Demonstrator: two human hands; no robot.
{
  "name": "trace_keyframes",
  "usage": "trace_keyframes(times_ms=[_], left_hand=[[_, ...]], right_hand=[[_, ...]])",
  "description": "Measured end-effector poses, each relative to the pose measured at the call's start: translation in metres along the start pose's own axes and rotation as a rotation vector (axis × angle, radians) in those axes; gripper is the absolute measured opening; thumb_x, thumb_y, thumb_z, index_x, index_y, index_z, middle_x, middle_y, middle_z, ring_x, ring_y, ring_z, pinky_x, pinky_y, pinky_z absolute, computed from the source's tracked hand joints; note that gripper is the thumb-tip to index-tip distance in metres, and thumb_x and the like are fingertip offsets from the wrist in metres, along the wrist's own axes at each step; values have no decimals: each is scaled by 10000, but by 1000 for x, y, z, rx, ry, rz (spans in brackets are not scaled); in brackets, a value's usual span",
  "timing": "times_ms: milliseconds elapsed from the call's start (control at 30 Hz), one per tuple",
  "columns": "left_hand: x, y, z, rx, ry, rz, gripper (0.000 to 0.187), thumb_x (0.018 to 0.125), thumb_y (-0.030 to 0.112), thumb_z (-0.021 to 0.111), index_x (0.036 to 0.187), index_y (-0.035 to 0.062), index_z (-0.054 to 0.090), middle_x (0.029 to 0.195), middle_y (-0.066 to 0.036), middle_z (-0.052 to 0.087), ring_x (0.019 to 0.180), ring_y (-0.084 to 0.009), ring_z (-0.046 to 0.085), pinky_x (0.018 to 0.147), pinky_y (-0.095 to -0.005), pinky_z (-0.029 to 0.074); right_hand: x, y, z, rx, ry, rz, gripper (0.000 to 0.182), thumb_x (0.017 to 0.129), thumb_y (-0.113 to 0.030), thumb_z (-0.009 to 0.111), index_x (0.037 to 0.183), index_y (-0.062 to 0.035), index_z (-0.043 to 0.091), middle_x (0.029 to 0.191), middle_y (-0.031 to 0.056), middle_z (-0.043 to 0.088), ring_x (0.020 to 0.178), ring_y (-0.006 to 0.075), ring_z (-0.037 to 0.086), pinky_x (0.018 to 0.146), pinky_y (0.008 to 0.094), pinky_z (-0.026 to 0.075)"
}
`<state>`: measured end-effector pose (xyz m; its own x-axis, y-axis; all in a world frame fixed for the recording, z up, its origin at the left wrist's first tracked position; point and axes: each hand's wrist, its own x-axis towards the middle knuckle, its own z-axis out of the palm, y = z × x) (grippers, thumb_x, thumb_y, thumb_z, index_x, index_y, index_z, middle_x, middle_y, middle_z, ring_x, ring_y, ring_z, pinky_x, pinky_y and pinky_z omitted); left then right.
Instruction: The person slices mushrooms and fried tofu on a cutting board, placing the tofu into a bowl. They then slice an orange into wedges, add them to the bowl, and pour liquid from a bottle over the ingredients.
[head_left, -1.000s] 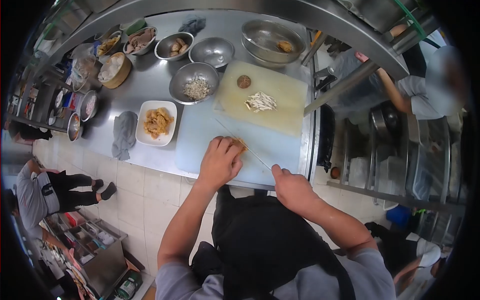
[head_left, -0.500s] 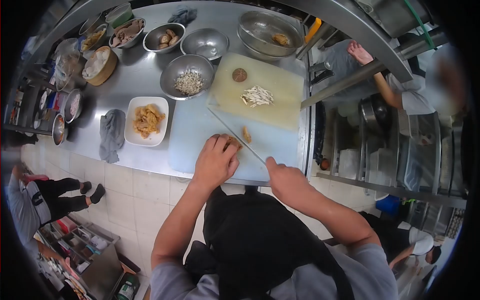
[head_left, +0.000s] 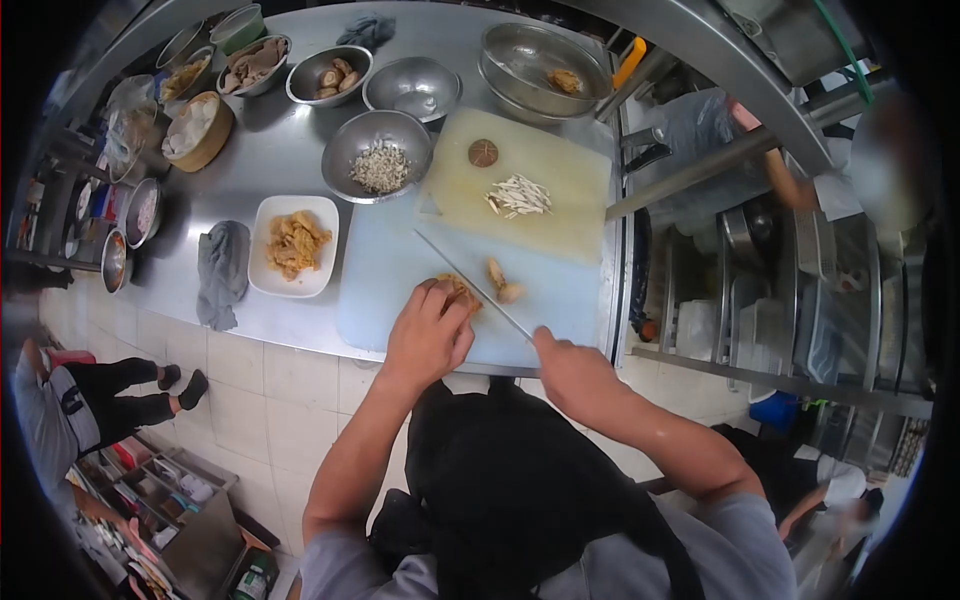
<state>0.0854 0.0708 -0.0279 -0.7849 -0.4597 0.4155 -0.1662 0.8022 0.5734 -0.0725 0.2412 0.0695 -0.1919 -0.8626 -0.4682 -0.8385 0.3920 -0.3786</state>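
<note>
My left hand point(head_left: 428, 335) presses a golden-brown piece of food point(head_left: 462, 289), perhaps meat, onto the white-blue cutting board point(head_left: 385, 285), its fingers curled over it and partly hiding it. The handle of a long knife point(head_left: 468, 281) is wrapped in my right hand point(head_left: 578, 372). The blade, seen nearly edge-on, runs up and left, just right of the held piece. Two cut pieces point(head_left: 508, 292) lie to the right of the blade. On the yellowish board point(head_left: 575, 180) behind are a scored brown mushroom cap point(head_left: 483, 152) and a pile of pale strips point(head_left: 519, 196).
A square white dish point(head_left: 327, 212) of similar golden-brown pieces stands left, beside a grey cloth point(head_left: 222, 275). Behind are a steel bowl of chopped bits point(head_left: 341, 150), other bowls and a large basin point(head_left: 500, 90). A metal shelf frame borders the right; other people stand around.
A second slice now lies to the right of the blade beside the first. The knife still stands beside the held piece. The co-worker's hand at upper right has shifted.
</note>
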Motion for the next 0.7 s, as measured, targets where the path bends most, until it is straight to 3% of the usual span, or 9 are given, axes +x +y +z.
trace_keyframes(times_ms=[100, 200, 233, 300, 433, 600, 700], left_hand=[[-2, -1, 2, 44, -12, 43, 362, 730, 8, 708, 1081, 65, 640, 1130, -154, 558, 1048, -380, 573, 875, -448, 537], [2, -1, 0, 19, -17, 47, 354, 730, 6, 709, 1073, 66, 645, 1124, -150, 559, 1036, -372, 581, 868, -443, 541], [2, -3, 2, 18, 2, 41, 345, 730, 5, 712, 1063, 65, 647, 1121, -147, 563, 1033, -368, 584, 868, -441, 541], [-2, -3, 4, 20, 17, 35, 335, 730, 4, 715, 1053, 63, 650, 1118, -144, 566, 1029, -363, 587, 869, -440, 541], [-9, 0, -1, 18, 4, 18, 319, 740, 9, 728, 1047, 59, 655, 1120, -142, 576, 1044, -362, 587, 874, -437, 538], [-17, -3, 2, 27, 50, 21, 297, 747, 21, 722, 1035, 31, 650, 1126, -144, 600, 1068, -363, 598, 911, -426, 545], [-13, -4, 4, 1, 84, 37, 313, 748, 1, 736, 1046, 40, 646, 1114, -137, 581, 1059, -363, 591, 866, -442, 541]], right_hand=[[-32, 0, -11, -56, -175, 56, 360, 839, 5, 594, 1162, 36, 439, 882, 254, 670, 796, 439, 694, 709, 515, 563], [-42, -8, -23, -96, -252, 125, 341, 845, 6, 580, 1156, 31, 443, 873, 249, 671, 799, 441, 691, 715, 533, 553], [-30, -3, -11, -97, -254, 129, 341, 845, 6, 580, 1156, 31, 443, 873, 249, 671, 799, 441, 691, 715, 533, 553], [16, 5, 27, 16, -4, -83, 271, 866, -13, 562, 1102, 34, 436, 816, 254, 652, 755, 452, 678, 678, 536, 544], [39, -4, 24, -5, 38, -91, 272, 867, -17, 566, 1098, 32, 432, 816, 259, 650, 749, 451, 677, 673, 539, 543], [-14, -3, -8, -48, -91, 14, 268, 880, -27, 559, 1106, 23, 423, 817, 253, 652, 757, 457, 677, 674, 552, 536], [-33, -4, -16, -135, -214, 65, 280, 878, -8, 554, 1138, 8, 452, 862, 242, 675, 793, 444, 693, 706, 524, 556]])
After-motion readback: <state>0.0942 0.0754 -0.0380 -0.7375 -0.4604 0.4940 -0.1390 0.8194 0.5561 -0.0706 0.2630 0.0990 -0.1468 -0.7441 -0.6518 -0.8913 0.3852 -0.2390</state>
